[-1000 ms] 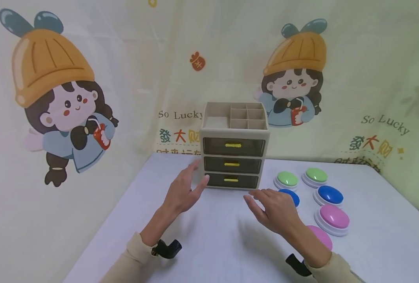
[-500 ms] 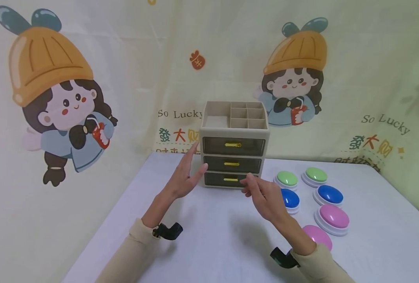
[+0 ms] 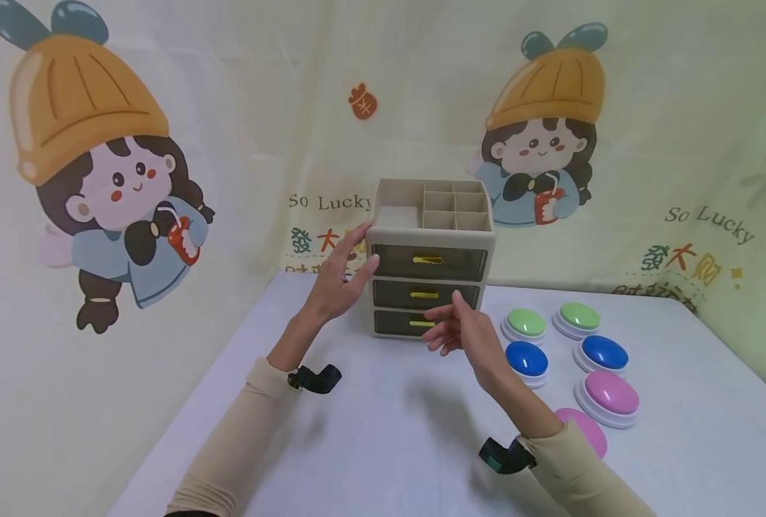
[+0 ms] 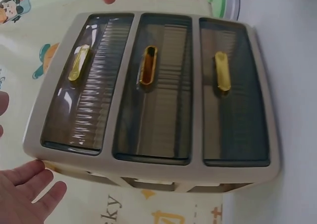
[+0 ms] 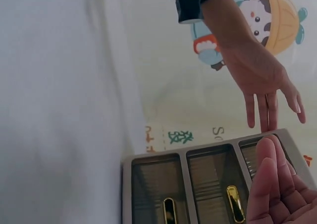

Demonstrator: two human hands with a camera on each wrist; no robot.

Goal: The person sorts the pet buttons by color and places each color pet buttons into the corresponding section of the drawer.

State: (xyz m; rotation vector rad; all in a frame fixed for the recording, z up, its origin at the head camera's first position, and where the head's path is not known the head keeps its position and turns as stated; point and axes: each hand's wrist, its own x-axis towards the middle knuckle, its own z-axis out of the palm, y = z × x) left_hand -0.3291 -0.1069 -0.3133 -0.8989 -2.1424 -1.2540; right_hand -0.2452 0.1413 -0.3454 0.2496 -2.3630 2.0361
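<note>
Higher than a second ago, a person's left hand (image 3: 334,287) nears the cabinet (image 3: 431,235), right hand (image 3: 474,332) fronting its lower drawers (image 3: 395,294), both grips apart, pulls seemingly within reach

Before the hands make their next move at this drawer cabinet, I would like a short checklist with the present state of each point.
1. Drawers closed: ok, all three fronts look flush.
2. Top handle uncovered: ok in the head view.
3. Left hand steadying the cabinet: cannot tell; it reaches the upper left side, but firm contact is unclear.
4. Right hand grip on a handle: not ok; it holds nothing, before the lower drawers.
5. Buttons out of the drawers' way: ok, they stand to the right.
</note>
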